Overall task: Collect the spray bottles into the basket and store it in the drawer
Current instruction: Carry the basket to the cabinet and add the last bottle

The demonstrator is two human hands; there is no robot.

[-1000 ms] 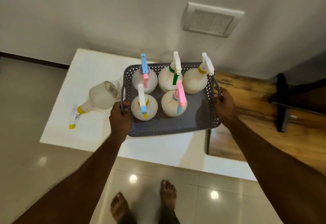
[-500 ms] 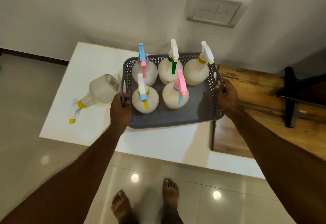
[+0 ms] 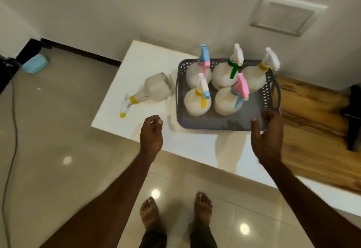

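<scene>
No lettering, label, brand, number or sign can be read anywhere: the spray bottles (image 3: 198, 102) in the basket (image 3: 218, 124), the one lying on the white table (image 3: 148, 60) and the wall switch plate (image 3: 283, 16) all show plain or blurred surfaces.
</scene>
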